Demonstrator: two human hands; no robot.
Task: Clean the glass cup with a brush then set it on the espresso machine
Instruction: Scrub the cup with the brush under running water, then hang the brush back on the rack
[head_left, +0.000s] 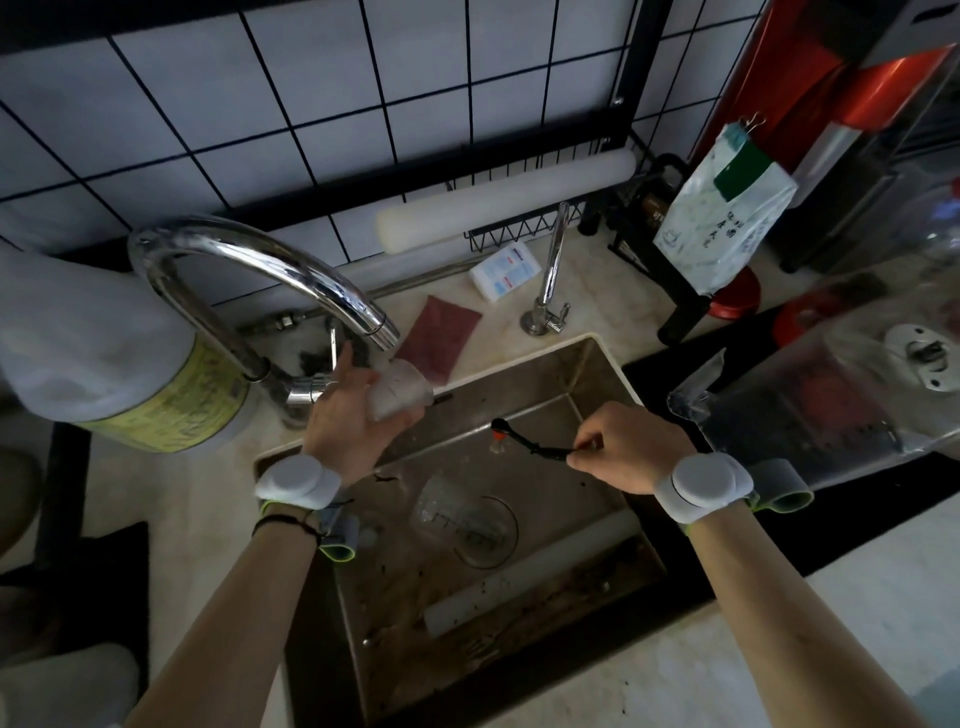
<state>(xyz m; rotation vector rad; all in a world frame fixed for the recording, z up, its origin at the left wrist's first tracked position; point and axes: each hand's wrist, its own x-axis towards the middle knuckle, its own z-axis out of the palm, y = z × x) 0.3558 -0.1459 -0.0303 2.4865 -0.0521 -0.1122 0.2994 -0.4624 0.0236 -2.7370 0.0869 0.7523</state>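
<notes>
My left hand (345, 415) grips a small clear glass cup (400, 389) tilted on its side, just under the spout of the chrome faucet (311, 280). To the right, over the steel sink (597, 384), my right hand (628, 447) pinches the handle end of a thin black brush (530, 441). The brush's red-tipped head points left toward the cup and is apart from it. A red and silver machine (883, 104) stands at the far right back, partly cut off by the frame.
Another glass (441, 509) and a round strainer (485, 530) lie in the dirty sink. A clear blender jug (831, 405) stands right of the sink. A small second tap (550, 280), a red cloth (441, 338) and a large white jug (104, 353) sit on the counter.
</notes>
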